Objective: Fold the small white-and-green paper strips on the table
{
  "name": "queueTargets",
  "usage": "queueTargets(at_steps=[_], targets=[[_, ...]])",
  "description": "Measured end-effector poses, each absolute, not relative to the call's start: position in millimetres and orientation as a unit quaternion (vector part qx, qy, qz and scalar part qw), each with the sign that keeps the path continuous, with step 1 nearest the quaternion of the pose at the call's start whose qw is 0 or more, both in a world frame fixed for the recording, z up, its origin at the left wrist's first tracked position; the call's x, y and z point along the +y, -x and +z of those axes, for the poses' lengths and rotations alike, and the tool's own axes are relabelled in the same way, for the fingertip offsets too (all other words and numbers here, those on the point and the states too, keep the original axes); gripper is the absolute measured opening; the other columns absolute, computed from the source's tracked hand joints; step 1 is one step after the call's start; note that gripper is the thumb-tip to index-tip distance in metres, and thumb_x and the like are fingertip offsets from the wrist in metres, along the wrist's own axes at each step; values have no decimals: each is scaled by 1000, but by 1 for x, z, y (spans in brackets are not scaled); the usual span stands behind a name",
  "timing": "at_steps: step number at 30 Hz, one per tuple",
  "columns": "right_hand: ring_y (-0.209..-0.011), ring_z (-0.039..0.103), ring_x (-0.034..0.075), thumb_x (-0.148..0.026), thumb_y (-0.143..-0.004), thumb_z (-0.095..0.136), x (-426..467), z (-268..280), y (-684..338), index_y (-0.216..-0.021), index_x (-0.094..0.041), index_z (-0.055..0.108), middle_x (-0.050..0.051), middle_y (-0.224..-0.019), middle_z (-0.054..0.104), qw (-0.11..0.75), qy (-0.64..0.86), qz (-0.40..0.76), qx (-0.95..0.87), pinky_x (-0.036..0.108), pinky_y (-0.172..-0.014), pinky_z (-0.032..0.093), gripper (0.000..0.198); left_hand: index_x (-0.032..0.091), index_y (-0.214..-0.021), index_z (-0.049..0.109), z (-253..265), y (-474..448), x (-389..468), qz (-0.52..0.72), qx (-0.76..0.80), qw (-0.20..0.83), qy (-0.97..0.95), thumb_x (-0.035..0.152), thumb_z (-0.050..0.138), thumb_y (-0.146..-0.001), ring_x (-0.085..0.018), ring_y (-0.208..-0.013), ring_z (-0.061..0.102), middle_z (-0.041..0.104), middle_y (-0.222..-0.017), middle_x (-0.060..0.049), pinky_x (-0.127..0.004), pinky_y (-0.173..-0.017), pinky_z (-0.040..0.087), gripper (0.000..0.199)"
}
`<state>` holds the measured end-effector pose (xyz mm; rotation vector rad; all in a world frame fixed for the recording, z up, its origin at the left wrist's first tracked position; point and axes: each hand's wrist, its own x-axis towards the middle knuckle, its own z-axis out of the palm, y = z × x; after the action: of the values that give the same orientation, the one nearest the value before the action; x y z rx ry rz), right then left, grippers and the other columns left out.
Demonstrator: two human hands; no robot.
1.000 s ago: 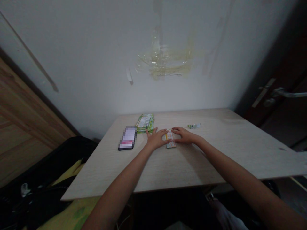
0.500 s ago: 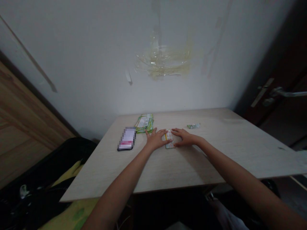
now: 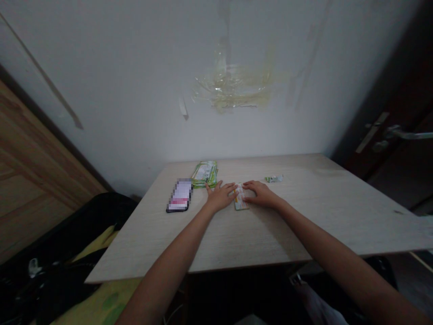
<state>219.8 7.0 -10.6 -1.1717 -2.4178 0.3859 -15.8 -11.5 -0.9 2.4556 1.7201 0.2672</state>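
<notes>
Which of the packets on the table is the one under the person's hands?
The small flat packet between left hand and right hand; the green stack and tiny wrapper lie untouched.

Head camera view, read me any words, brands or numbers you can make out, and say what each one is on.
No text can be read in this view.
Small white packet with yellow and green print, between the left hand and right hand: print too small and blurred.
Stack of green and white packets: label blurred.
Black phone: screen pixelated.
Small torn green and white wrapper: too small.
</notes>
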Motion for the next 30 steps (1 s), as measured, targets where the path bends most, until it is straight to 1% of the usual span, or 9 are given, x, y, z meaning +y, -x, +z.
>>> queueTargets(at_steps=[3,10,17,20,25,30], targets=[[-129,50,31,-54,-83,67,5,-10,-217,-130,-20,62,14,-138,57,206,436,121,-868,51,-111,36,59,52,-145,39,-2,18,-9,83,565,67,-818,64,23,-96,-35,-148,22,37,-157,11,-72,-115,0,53],[-125,53,31,-51,-83,67,5,-5,-218,-130,-19,63,16,-137,56,181,413,119,-885,47,-109,40,56,50,-146,37,-3,19,-10,80,556,52,-826,71,29,-92,-37,-149,20,37,-157,9,-72,-114,-3,59],[-129,50,32,-50,-78,73,8,-2,-222,-134,-22,60,15,-140,54,163,397,136,-893,49,-111,37,64,49,-148,36,0,19,-11,68,553,51,-829,75,31,-88,-39,-149,18,35,-158,8,-71,-115,-3,65],[-131,48,33,-51,-77,73,8,-2,-224,-136,-19,58,17,-143,51,150,395,146,-895,49,-112,36,69,48,-149,34,3,19,-13,66,550,60,-830,79,32,-85,-40,-149,18,34,-159,7,-72,-114,-2,71],[-137,43,34,-57,-76,71,10,-4,-228,-142,-18,52,18,-149,45,141,384,169,-897,50,-114,34,79,47,-150,33,4,18,-14,59,555,61,-828,83,34,-81,-41,-149,15,32,-160,7,-71,-115,-3,77],[-141,37,35,-61,-76,69,12,-8,-230,-146,-19,46,18,-154,39,120,385,171,-899,52,-116,30,86,47,-150,32,2,19,-12,58,554,66,-828,84,36,-80,-40,-150,14,32,-160,7,-72,-114,-4,79]])
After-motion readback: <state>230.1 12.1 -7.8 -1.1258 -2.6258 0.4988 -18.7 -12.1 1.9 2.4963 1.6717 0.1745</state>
